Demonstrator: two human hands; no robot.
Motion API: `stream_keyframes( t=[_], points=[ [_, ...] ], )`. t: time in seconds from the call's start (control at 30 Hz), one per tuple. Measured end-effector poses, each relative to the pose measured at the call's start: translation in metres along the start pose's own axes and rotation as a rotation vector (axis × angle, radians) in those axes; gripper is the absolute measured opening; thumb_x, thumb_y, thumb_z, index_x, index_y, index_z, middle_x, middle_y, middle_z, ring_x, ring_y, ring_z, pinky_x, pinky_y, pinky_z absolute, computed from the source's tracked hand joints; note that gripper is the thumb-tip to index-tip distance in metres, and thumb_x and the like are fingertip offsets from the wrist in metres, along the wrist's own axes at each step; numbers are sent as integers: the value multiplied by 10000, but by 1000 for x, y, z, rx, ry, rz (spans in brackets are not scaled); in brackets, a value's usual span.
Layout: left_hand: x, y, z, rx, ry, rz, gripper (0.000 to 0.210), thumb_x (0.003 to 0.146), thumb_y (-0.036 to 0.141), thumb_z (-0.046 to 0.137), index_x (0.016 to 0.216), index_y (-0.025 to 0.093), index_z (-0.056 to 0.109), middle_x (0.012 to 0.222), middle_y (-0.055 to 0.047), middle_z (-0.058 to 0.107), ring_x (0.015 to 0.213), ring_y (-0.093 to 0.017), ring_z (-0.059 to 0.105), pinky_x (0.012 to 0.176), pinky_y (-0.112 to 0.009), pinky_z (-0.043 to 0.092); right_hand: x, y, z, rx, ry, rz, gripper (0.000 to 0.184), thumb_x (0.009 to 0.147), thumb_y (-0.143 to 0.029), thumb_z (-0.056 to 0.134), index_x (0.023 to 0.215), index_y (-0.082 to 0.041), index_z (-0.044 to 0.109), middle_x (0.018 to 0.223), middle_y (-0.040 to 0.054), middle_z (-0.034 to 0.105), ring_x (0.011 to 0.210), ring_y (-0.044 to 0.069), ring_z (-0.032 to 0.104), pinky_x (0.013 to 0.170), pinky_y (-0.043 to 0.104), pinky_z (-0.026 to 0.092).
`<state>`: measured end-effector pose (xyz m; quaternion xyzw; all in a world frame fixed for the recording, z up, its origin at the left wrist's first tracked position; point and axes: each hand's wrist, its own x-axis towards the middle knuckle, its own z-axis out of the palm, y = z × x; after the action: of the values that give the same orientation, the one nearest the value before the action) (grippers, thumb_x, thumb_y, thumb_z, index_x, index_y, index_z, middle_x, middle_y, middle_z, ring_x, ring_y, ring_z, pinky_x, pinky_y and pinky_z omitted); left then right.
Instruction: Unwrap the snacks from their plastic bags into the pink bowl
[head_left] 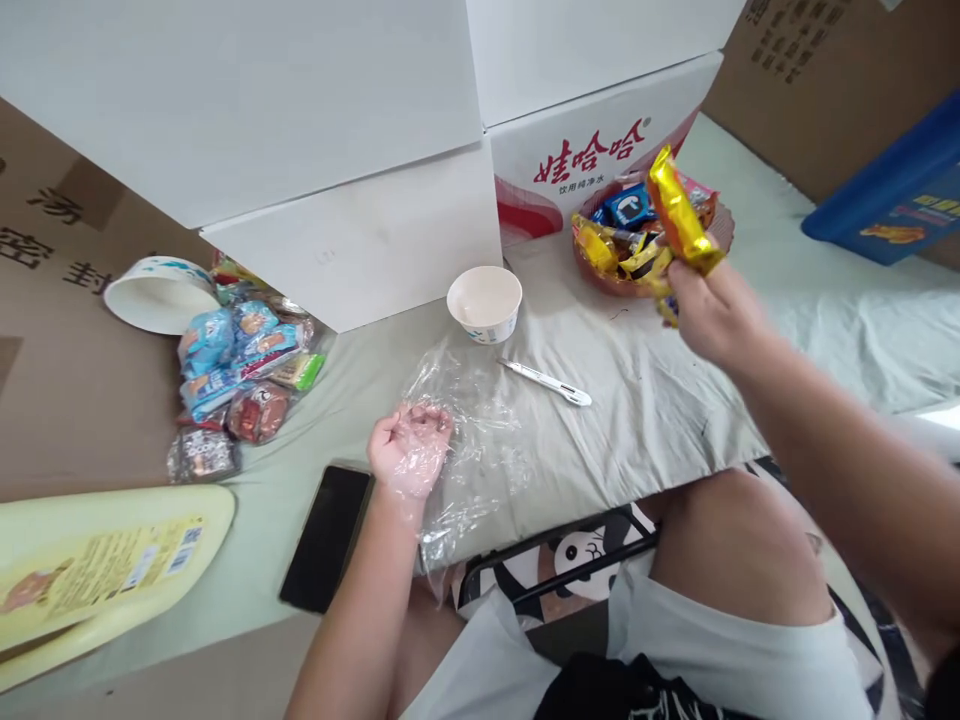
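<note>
My right hand (709,305) is raised beside a snack basket (600,280), its fingers closed on a shiny gold snack packet (679,215). Yellow wrapping also shows beside those fingers; I cannot tell whether it is a separate packet. Palm up on the cloth, my left hand (411,450) has its fingers curled in with a crinkled clear plastic bag (476,470) over the palm and wrist. A white paper bowl (486,305) stands upright beyond the bag. Between bowl and bag lies a white utility knife (547,382).
Wrapped snacks (244,360) are heaped at the left beside a tipped paper bowl (161,300). A black phone (328,540) lies left of my left forearm. White boxes (360,240) wall the back. A yellow container (112,570) and a blue one (892,200) flank the table.
</note>
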<state>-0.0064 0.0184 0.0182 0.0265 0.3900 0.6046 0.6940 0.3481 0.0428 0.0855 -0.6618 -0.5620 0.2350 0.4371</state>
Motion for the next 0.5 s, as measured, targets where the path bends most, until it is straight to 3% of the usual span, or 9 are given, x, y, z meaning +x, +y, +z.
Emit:
stream_keyframes(
  t=[0.03,0.1,0.23,0.4,0.5],
  points=[
    [0,-1,0,11,-9,-2,147,732,195,561,586,186,554,655,-5,649,680,-165,675,718,-347,599,15,1,-8,-272,33,-6,216,1010,-342,372,1098,-244,542,1087,94,575,1111,270,564,1025,524,477],
    [2,-4,0,30,-23,-4,140,723,197,572,586,186,542,657,-2,638,681,-160,671,724,-340,599,43,3,-20,-374,29,17,221,975,-353,477,1141,-229,551,1136,117,575,1212,331,521,1094,660,371],
    [7,-9,2,57,-59,14,151,697,197,605,585,187,504,645,13,610,671,-142,663,750,-330,603,85,12,-33,-682,-106,37,275,903,-345,656,1147,-222,623,1177,139,638,1194,329,569,1037,630,443],
    [9,-11,2,113,-50,5,133,669,202,636,604,193,521,632,25,608,653,-132,664,742,-311,605,112,15,-47,-677,33,50,569,930,-478,556,1344,-88,590,1330,159,591,1327,338,527,1059,500,411],
    [8,-11,2,139,-47,10,132,662,210,640,600,195,524,627,24,613,651,-135,665,743,-309,606,116,2,-50,-682,110,88,609,924,-568,500,1269,-88,649,1430,163,533,1415,414,402,1119,557,301]
  ],
)
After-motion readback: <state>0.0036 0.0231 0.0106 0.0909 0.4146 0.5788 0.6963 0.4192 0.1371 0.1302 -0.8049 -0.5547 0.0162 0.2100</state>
